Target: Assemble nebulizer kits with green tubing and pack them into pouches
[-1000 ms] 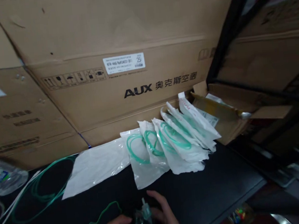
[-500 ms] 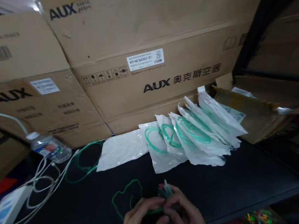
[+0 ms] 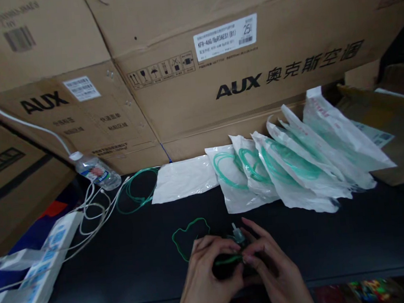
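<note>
Both hands meet low in the middle of the head view, their fingertips close together over the black tabletop. My left hand is closed, with thumb and fingers pinching a green elastic strap that loops out onto the table to the left. My right hand is closed around a small translucent plastic piece with a narrow nozzle, which points up and away from me. Thumb and finger of this hand pinch where the strap's end meets the piece; the exact join is hidden by my fingers.
Several white pouches with green tubing lean along the back, beside a flat white pouch and a coil of green tubing. A bottle, white cables and a power strip are at left. Large cartons wall the back.
The view has shifted, so the table's front edge and more of the power strip show. Both hands stay together on the strap and plastic piece; my right index finger is now raised more.
</note>
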The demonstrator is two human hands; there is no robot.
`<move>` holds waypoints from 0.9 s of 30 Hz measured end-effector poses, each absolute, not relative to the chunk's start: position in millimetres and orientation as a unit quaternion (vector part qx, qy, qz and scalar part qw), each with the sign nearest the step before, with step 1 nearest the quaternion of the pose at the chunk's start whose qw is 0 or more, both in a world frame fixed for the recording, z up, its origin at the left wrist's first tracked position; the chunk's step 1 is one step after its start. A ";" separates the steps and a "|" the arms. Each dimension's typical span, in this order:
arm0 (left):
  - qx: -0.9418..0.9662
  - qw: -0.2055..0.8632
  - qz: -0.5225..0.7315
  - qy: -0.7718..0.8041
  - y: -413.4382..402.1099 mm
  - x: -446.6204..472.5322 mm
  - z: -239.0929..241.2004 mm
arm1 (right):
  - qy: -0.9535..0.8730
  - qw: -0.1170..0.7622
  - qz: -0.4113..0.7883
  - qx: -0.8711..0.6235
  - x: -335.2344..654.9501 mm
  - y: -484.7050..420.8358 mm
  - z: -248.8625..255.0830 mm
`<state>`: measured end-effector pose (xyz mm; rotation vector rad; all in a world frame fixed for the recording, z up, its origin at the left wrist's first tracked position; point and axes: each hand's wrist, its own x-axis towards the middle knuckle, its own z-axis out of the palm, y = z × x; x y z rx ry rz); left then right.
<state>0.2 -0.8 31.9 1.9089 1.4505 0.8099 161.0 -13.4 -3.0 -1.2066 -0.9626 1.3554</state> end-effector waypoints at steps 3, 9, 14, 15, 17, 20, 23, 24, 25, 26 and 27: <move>0.709 0.301 0.297 0.565 -3.1 -0.8 32.7 | -0.374 0.518 0.581 -0.504 164.4 -14.4 -1.6; 0.692 0.311 0.279 0.589 -6.9 -5.5 33.1 | -0.374 0.487 0.600 -0.513 176.5 -14.6 -2.9; 0.689 0.311 0.283 0.591 -7.8 -8.3 32.3 | -0.388 0.478 0.598 -0.514 182.1 -15.8 1.8; 0.685 0.315 0.284 0.593 -8.3 -8.6 32.0 | -0.390 0.478 0.595 -0.514 182.4 -16.0 1.9; 0.677 0.326 0.288 0.594 -9.5 -8.9 30.9 | -0.398 0.482 0.586 -0.516 183.2 -15.8 0.4; 0.666 0.349 0.301 0.586 -11.0 -8.4 28.7 | -0.426 0.473 0.574 -0.515 185.0 -15.0 -5.8; 0.650 0.391 0.320 0.567 -10.7 -7.0 26.9 | -0.465 0.474 0.554 -0.502 185.7 -17.6 -14.6; 0.637 0.412 0.327 0.563 -10.3 -6.6 26.7 | -0.475 0.477 0.549 -0.496 185.1 -19.8 -17.9; 0.619 0.435 0.334 0.562 -9.8 -6.2 26.5 | -0.481 0.482 0.544 -0.490 184.0 -22.6 -21.3; 0.598 0.457 0.341 0.563 -9.2 -5.9 26.5 | -0.486 0.487 0.540 -0.485 182.4 -25.7 -25.0; 0.574 0.478 0.349 0.566 -8.8 -5.7 26.5 | -0.491 0.493 0.534 -0.480 180.5 -28.8 -28.7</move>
